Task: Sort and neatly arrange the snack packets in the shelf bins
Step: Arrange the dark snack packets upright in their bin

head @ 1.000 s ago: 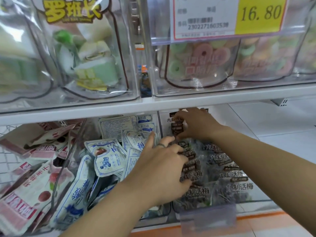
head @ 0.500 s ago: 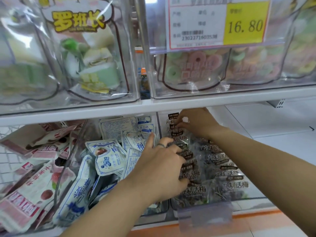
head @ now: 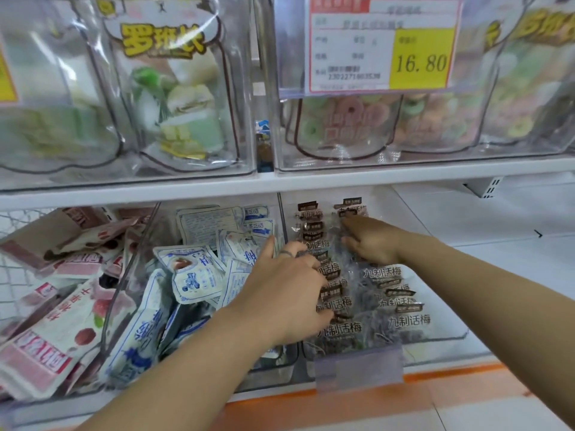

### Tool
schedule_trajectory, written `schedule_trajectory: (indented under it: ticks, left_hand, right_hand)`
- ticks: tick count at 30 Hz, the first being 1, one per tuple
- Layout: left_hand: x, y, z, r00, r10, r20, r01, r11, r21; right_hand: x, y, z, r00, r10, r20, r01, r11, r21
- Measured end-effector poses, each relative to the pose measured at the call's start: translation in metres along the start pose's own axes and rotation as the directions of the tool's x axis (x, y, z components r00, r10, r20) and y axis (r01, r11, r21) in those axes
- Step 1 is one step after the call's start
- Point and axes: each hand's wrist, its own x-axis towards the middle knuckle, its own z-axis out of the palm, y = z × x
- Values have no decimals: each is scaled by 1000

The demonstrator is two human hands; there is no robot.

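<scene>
Both hands press on the rows of clear packets of dark plums with brown labels (head: pixel 367 293) in the right-hand clear plastic bin (head: pixel 448 340)

The left hand (head: pixel 289 293) lies flat on the left row, the right hand (head: pixel 370 244) flat at the back, neither gripping; a hard shove could buckle the slippery rows, or spill them over the low front edge, and the white shelf board (head: pixel 280 181) close above and the divider beside the blue-and-white pouches (head: pixel 193 275) leave little room

Retail shop: yellow-and-white printed price tag (head: pixel 382 45) above the right hand (head: pixel 371 241), clear plastic bins (head: pixel 267 88) of packaged sweets.
</scene>
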Motion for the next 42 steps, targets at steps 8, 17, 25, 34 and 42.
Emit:
schedule_trajectory:
  ticks: [8, 17, 25, 34, 42]
  left_hand:
    - [0, 0, 0, 1000, -23, 5, 23, 1000, 18]
    - [-3, 17, -1, 991, -127, -33, 131, 982, 139]
    - [-63, 3, -1, 956, -211, -203, 156, 953, -258]
    - [-72, -18, 16, 935, -187, -303, 53, 915, -399]
    - [-63, -23, 17, 954, -120, -276, -3, 913, -407]
  right_hand:
    - [-60, -25, -14, 921, -172, -350, 220, 970, 102]
    - [-78, -43, 20, 959, -190, -210, 179, 981, -68]
    - [-89, -62, 3, 963, -117, -242, 150, 982, 119]
    - [-28, -64, 0, 990, 21, -138, 9, 976, 218]
    - [2, -58, -19, 997, 76, -8, -70, 951, 302]
